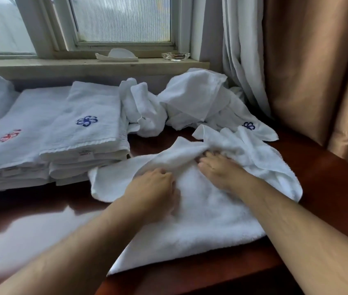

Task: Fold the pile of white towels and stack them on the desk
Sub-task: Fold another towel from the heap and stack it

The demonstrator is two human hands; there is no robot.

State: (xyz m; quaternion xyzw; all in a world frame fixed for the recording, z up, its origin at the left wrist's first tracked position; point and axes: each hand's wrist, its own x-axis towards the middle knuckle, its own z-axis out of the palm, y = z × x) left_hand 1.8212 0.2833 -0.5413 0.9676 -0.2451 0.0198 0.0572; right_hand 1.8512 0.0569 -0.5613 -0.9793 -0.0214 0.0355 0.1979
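Now left hand (153,188) pinches one towel (200,222), right hand (218,169) presses it flat, beside two folded stacks (87,133)

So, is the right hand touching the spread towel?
Touching. The head view shows the right hand lying on the spread towel, reaching into its raised fold.

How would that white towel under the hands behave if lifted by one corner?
Probably floppy: the towel bunches into soft folds where the left hand grips it. Its fluffy pile would likely drag rather than slide on the glossy desk. Lying flat, it looks unlikely to roll or tip.
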